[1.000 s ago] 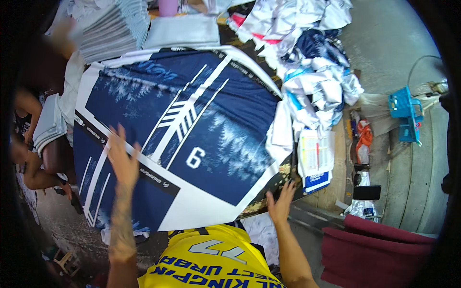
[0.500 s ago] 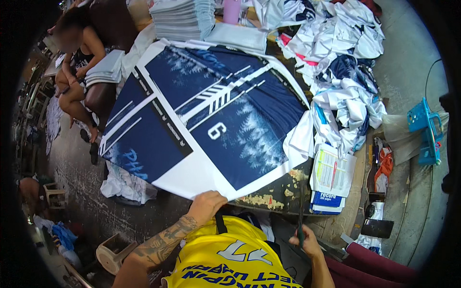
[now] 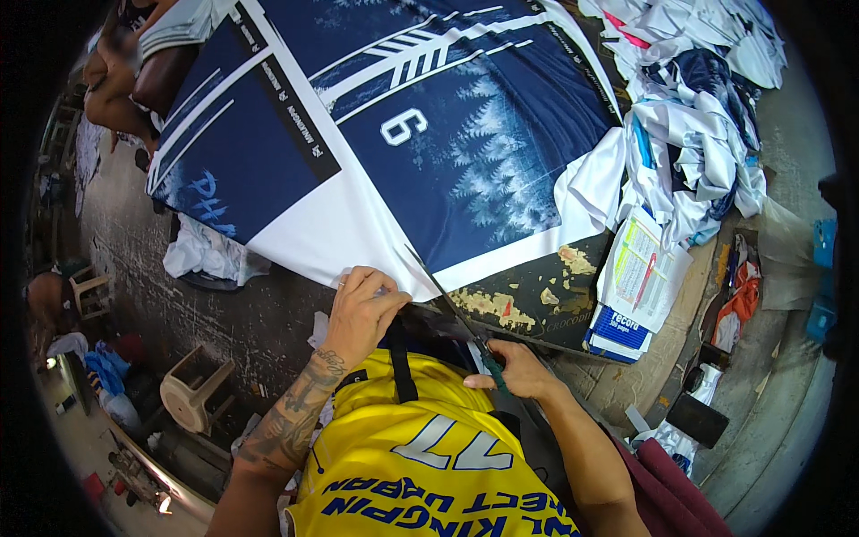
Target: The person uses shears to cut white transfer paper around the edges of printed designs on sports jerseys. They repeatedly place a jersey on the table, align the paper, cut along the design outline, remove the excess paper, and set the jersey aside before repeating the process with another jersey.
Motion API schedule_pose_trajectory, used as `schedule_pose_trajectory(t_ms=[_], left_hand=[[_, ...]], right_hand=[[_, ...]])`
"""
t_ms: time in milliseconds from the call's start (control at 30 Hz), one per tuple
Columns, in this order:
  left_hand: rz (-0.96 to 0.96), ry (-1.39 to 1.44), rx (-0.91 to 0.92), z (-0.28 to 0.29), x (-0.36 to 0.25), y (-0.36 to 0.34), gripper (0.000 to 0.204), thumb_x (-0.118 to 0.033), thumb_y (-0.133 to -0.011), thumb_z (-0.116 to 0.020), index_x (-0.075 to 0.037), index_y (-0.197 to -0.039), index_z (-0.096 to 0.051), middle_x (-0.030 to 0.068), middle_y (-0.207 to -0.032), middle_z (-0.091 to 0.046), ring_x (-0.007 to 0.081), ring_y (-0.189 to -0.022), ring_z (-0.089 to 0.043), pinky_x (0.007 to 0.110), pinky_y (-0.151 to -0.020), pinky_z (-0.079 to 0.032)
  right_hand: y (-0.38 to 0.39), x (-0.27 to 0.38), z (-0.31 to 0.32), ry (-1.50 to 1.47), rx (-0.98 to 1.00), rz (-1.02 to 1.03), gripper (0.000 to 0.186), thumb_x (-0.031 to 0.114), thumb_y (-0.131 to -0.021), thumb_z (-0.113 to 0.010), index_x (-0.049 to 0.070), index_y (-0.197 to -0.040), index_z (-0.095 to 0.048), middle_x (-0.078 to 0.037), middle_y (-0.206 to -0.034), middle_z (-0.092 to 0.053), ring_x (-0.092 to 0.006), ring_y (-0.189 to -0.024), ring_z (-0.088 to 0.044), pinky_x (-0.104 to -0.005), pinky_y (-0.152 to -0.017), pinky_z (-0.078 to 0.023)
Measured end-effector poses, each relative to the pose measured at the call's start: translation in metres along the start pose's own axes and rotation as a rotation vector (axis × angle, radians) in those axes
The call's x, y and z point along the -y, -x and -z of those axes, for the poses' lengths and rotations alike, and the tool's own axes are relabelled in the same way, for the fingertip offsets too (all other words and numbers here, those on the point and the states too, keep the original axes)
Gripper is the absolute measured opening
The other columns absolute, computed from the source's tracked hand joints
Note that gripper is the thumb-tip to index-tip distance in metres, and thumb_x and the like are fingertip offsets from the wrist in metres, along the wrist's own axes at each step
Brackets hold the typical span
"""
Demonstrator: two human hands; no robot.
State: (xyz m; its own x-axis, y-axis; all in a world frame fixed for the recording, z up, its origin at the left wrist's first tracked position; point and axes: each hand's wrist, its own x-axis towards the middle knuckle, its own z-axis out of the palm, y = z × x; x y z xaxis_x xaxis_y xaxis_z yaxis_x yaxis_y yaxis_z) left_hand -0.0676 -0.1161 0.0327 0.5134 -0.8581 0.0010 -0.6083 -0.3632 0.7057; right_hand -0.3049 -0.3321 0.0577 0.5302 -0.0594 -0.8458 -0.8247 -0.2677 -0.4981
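A large sheet of printed fabric [image 3: 420, 192] lies spread over the worn table, dark navy with pale tree shapes, white stripes and white margins. My left hand [image 3: 362, 309] pinches its near white edge between thumb and fingers. In my right hand [image 3: 519, 369] is a pair of long scissors [image 3: 463, 318] with dark green handles. Their blades reach the fabric's near corner, at the border between the white margin and the navy panel, just right of my left hand. One blade lies over the cloth; the other is hidden or hard to make out.
Heaped white and navy cloth pieces [image 3: 689, 134] lie on the right side. Papers [image 3: 640, 268] with a red pen rest over a blue-and-white record book [image 3: 617, 329] near the table's right corner. A plastic stool [image 3: 192, 394] stands at lower left. Another person [image 3: 116, 98] sits at upper left.
My right hand has brought the scissors leftward, from upright beside the table to the fabric's near edge. My left hand still grips that edge. The view has shifted nearer the table's front.
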Motion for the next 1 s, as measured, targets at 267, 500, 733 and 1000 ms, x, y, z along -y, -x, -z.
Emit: schedule_pose_trajectory(t_ms=[267, 500, 733, 1000], left_hand=[[-0.012, -0.001, 0.012, 0.001, 0.003, -0.005, 0.012, -0.011, -0.087, -0.080, -0.010, -0.098, -0.082, 0.0014, -0.104, -0.065, 0.0275, -0.114, -0.056, 0.046, -0.101, -0.042], [-0.001, 0.120, 0.134, 0.007, 0.018, -0.017, 0.012, -0.012, -0.086, -0.081, -0.010, -0.098, -0.080, 0.0025, -0.116, -0.065, 0.0291, -0.126, -0.052, 0.047, -0.109, -0.042], [-0.038, 0.297, 0.339, 0.025, 0.039, -0.029, 0.020, -0.016, -0.086, -0.080, -0.006, -0.104, -0.078, 0.0054, -0.122, -0.065, 0.0304, -0.132, -0.050, 0.048, -0.114, -0.042], [-0.139, 0.461, 0.571, 0.039, 0.065, -0.047, 0.026, -0.024, -0.090, -0.080, -0.008, -0.110, -0.074, 0.0082, -0.121, -0.065, 0.0310, -0.132, -0.051, 0.046, -0.115, -0.041]], right_hand=[[-0.013, 0.040, 0.007, -0.076, 0.031, -0.090, 0.071, 0.066, -0.077, -0.090, -0.002, -0.091, -0.076, -0.011, -0.077, -0.072, -0.0196, -0.079, -0.069, -0.0374, -0.076, -0.055], [-0.045, 0.101, 0.024, -0.069, 0.022, -0.037, 0.084, 0.077, -0.080, -0.079, -0.004, -0.105, -0.079, -0.018, -0.093, -0.076, -0.0288, -0.091, -0.074, -0.0395, -0.087, -0.056], [-0.083, 0.155, 0.042, 0.029, -0.004, -0.044, 0.085, 0.077, -0.078, -0.082, -0.006, -0.095, -0.074, -0.020, -0.083, -0.071, -0.0293, -0.081, -0.070, -0.0416, -0.077, -0.055], [-0.137, 0.220, 0.064, 0.033, -0.015, -0.044, 0.085, 0.078, -0.081, -0.079, -0.006, -0.097, -0.077, -0.023, -0.086, -0.075, -0.0321, -0.086, -0.076, -0.0399, -0.081, -0.057]])
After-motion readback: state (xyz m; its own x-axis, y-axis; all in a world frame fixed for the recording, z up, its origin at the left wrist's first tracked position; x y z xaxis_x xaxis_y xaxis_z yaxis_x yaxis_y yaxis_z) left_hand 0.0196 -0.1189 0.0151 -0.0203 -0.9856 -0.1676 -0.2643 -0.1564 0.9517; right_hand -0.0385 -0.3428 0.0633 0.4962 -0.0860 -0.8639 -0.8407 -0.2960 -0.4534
